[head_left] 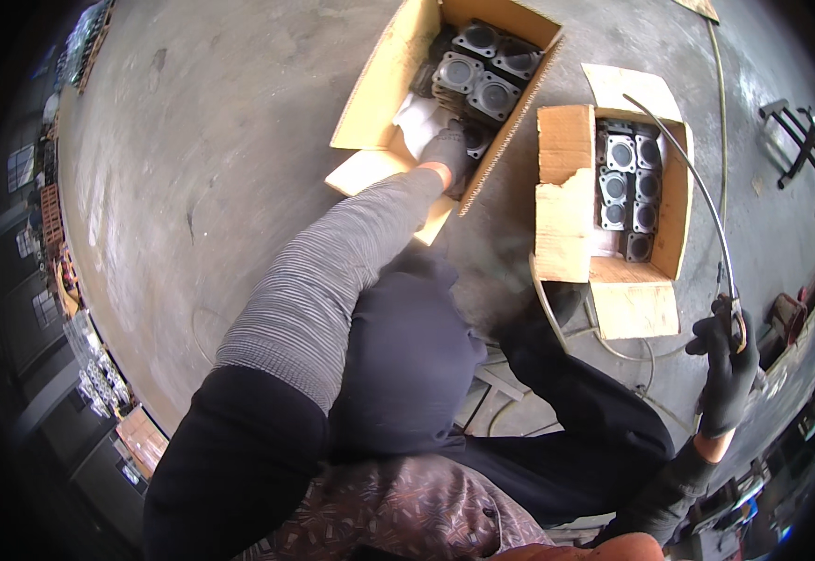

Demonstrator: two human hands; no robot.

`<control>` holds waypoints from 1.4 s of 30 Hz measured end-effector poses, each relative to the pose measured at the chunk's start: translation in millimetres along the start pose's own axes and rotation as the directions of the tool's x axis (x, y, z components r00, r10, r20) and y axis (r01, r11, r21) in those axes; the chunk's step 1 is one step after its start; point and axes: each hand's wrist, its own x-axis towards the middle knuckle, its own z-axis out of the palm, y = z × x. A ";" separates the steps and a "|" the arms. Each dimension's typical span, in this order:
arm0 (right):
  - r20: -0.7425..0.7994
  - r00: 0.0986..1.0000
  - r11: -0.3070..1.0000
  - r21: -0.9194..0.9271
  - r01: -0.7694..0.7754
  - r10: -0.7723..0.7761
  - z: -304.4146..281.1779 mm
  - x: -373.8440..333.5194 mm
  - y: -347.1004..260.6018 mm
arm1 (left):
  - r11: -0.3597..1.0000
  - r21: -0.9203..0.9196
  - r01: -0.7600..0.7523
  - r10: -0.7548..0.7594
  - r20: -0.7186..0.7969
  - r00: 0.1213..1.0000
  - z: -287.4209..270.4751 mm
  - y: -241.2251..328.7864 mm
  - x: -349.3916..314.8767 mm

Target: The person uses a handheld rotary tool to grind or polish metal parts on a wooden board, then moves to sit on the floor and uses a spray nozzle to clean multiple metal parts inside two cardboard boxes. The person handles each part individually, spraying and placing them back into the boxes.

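My left hand [444, 148], in a dark grey glove, reaches into the larger cardboard box [363, 107]. It is at the near end of several flanged metal castings [494, 94] with round faces, beside some white wrapping [420, 122]. Its fingers are partly hidden, so I cannot tell whether it grips a casting. At the right, my gloved right hand [727, 374] is closed around the handle of an air blow gun [737, 323]. The gun's long, thin metal tube [704, 192] curves up and over the edge of the smaller cardboard box [566, 224].
The smaller box holds similar castings [618, 188] in rows, its flaps folded outward. A hose [723, 122] runs along the concrete floor [239, 122]. A black metal frame [797, 145] stands far right. My bent legs [557, 467] are below the boxes.
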 end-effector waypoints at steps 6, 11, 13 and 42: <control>-0.015 1.000 0.998 0.064 0.010 -0.009 -6.3 -1.2 -3.2 | 0.996 -0.002 -0.094 0.094 -0.073 0.993 16.6 -21.1 28.2; -0.072 0.993 0.992 -0.077 -0.097 0.091 -35.7 -12.1 2.5 | 0.992 0.126 -0.011 0.034 -0.182 0.983 -74.6 37.5 -19.4; -0.107 0.976 0.971 -0.129 -0.203 0.190 -48.4 -14.0 9.0 | 0.976 0.141 -0.164 0.209 -0.427 0.880 -124.5 74.4 -56.5; -0.058 0.962 0.959 -0.083 -0.271 0.267 -78.3 -17.7 57.1 | 0.717 0.597 -0.361 0.463 -0.021 0.886 84.3 315.7 7.9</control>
